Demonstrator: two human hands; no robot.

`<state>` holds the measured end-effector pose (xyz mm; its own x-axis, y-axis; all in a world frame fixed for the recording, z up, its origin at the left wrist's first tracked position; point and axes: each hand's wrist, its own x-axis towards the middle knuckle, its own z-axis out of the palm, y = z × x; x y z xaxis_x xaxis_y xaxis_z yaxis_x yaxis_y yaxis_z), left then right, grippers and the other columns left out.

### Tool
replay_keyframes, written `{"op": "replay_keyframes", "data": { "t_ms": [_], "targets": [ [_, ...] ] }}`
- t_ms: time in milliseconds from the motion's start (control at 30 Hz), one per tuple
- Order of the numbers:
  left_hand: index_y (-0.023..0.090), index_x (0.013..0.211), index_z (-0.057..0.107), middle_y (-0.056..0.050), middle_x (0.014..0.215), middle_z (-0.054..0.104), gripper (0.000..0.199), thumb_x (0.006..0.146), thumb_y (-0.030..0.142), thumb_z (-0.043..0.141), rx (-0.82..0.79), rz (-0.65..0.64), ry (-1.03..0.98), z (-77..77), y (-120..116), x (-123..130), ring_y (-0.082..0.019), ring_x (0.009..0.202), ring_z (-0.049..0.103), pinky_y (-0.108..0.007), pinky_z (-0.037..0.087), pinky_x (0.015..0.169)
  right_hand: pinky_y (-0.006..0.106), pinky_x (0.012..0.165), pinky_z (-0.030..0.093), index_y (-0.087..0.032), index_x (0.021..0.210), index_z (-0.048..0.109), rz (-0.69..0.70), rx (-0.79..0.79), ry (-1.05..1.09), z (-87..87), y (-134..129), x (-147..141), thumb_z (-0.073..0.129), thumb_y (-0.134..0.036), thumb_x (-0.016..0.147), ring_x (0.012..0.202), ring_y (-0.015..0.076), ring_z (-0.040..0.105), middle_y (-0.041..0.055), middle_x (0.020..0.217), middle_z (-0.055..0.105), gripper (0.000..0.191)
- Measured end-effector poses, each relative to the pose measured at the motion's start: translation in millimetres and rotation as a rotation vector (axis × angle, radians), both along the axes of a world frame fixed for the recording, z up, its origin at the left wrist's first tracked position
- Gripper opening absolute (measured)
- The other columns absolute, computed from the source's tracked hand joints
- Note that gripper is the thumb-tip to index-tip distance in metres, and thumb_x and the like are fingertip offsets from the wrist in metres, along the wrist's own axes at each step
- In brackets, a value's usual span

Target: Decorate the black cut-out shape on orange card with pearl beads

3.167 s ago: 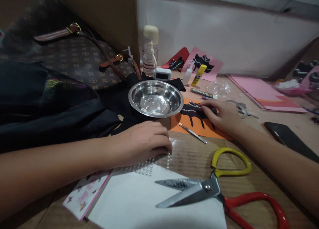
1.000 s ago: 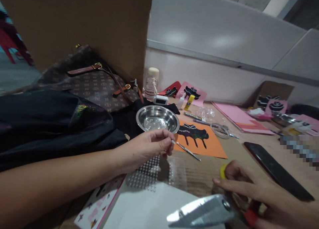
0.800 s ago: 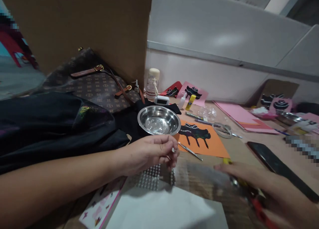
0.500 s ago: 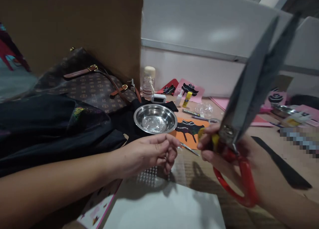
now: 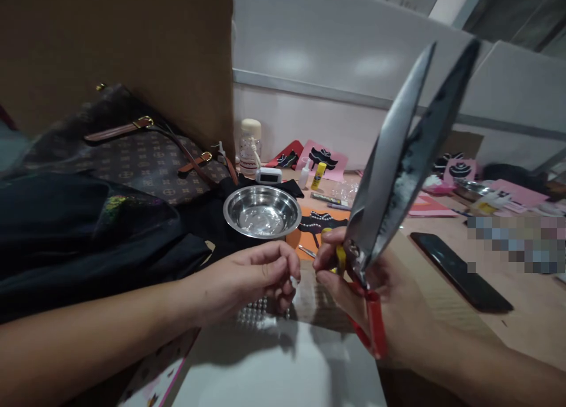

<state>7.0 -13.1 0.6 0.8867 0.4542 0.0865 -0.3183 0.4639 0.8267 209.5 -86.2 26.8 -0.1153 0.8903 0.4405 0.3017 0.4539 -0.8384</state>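
Note:
Large scissors with red handles (image 5: 375, 327) are in my right hand (image 5: 384, 295), their two blades pointing up and standing apart. Something small and yellow (image 5: 339, 258) is also between the fingers and thumb of this hand. My left hand (image 5: 269, 274) is closed in a pinch, with a small white bit (image 5: 294, 282) at its fingertips. Below it lies a sheet of silvery beads (image 5: 254, 314), partly hidden by the hand. White paper (image 5: 283, 366) lies nearest to me. Behind the hands is an orange card (image 5: 305, 250) with a black beaded shape.
A steel bowl (image 5: 263, 212) stands behind my left hand. A patterned bag (image 5: 145, 153) and dark cloth (image 5: 88, 230) fill the left. At the right lies a black phone (image 5: 460, 271). Farther back are a bottle (image 5: 250, 147), a glue stick (image 5: 318, 176) and pink cards.
The scissors and my right hand have moved left, closer to my left hand. The white bit at my left fingertips now shows. The whole view has shifted slightly.

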Motion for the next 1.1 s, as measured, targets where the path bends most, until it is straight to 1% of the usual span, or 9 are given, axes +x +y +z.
{"op": "replay_keyframes", "data": {
  "t_ms": [133,300,467,600,700,767,900,1000,1100],
  "targets": [
    [0.016,0.084,0.058,0.0,0.079,0.049,0.024,0.093,0.037,0.066,-0.016,-0.075,-0.055,1.0,1.1,-1.0,-0.013,0.072,0.054,-0.027,0.042,0.072,0.025,0.061,0.059,-0.034,0.109,0.058,0.008,-0.061,-0.051,0.5,-1.2,-1.1,0.067,-0.023,0.086,0.069,0.0146,0.064,-0.003,0.083,0.062,0.026],
    [0.016,0.082,0.054,0.0,0.076,0.046,0.025,0.092,0.036,0.064,-0.042,-0.103,-0.058,7.2,-0.7,-1.8,-0.014,0.069,0.051,-0.027,0.04,0.07,0.027,0.063,0.059,-0.029,0.109,0.06,0.025,-0.222,-0.016,-2.8,0.1,-0.9,0.07,-0.026,0.084,0.074,0.0168,0.065,0.0,0.087,0.065,0.028],
    [0.015,0.08,0.052,0.0,0.074,0.044,0.025,0.09,0.033,0.066,-0.128,-0.16,-0.04,12.2,-2.9,-2.6,-0.013,0.068,0.049,-0.026,0.037,0.068,0.029,0.063,0.058,-0.028,0.108,0.058,-0.012,-0.263,-0.049,-4.6,7.6,3.9,0.071,-0.033,0.083,0.073,0.0183,0.065,0.0002,0.084,0.066,0.028],
    [0.015,0.08,0.05,0.0,0.073,0.044,0.026,0.091,0.033,0.065,-0.124,-0.196,-0.032,11.9,-2.4,-3.6,-0.013,0.066,0.05,-0.027,0.037,0.069,0.035,0.074,0.059,-0.028,0.116,0.058,-0.061,-0.257,-0.156,-15.5,20.9,14.1,0.069,-0.037,0.085,0.087,0.0227,0.068,0.0045,0.101,0.069,0.034],
    [0.015,0.082,0.051,0.001,0.074,0.045,0.025,0.092,0.034,0.065,-0.112,-0.181,-0.029,12.5,-1.9,-4.2,-0.013,0.066,0.05,-0.027,0.038,0.07,0.038,0.078,0.058,-0.027,0.118,0.059,-0.072,-0.255,-0.233,-24.4,30.2,19.1,0.069,-0.038,0.086,0.092,0.0249,0.069,0.0065,0.108,0.069,0.036],
    [0.015,0.084,0.053,0.001,0.074,0.045,0.023,0.094,0.034,0.063,-0.104,-0.156,-0.028,12.8,-1.4,-4.1,-0.012,0.066,0.049,-0.026,0.038,0.069,0.036,0.074,0.059,-0.026,0.116,0.058,-0.076,-0.256,-0.198,-26.0,33.1,19.2,0.073,-0.04,0.083,0.086,0.0238,0.069,0.0053,0.101,0.069,0.039],
    [0.016,0.09,0.058,0.001,0.074,0.047,0.02,0.095,0.035,0.063,-0.086,-0.064,-0.025,9.3,0.2,-2.5,-0.011,0.066,0.05,-0.024,0.039,0.066,0.031,0.07,0.059,-0.029,0.109,0.055,-0.068,-0.165,0.035,-17.4,26.6,13.3,0.073,-0.036,0.086,0.077,0.0181,0.065,-0.0004,0.088,0.062,0.03],
    [0.017,0.099,0.062,0.001,0.076,0.051,0.018,0.095,0.035,0.063,-0.05,0.007,-0.005,3.9,0.4,-0.7,-0.01,0.066,0.052,-0.022,0.041,0.066,0.029,0.076,0.059,-0.034,0.111,0.053,-0.049,-0.064,0.092,-9.7,14.8,7.3,0.071,-0.027,0.089,0.081,0.0156,0.065,-0.0022,0.091,0.061,0.029],
    [0.019,0.107,0.065,0.0,0.078,0.053,0.022,0.096,0.038,0.062,0.009,0.045,0.008,-0.6,-0.9,0.2,-0.009,0.066,0.053,-0.021,0.043,0.066,0.025,0.076,0.058,-0.038,0.115,0.053,-0.012,-0.039,0.108,-7.6,5.3,3.1,0.07,-0.021,0.089,0.085,0.0137,0.065,-0.0037,0.096,0.062,0.035]
  ]
}}
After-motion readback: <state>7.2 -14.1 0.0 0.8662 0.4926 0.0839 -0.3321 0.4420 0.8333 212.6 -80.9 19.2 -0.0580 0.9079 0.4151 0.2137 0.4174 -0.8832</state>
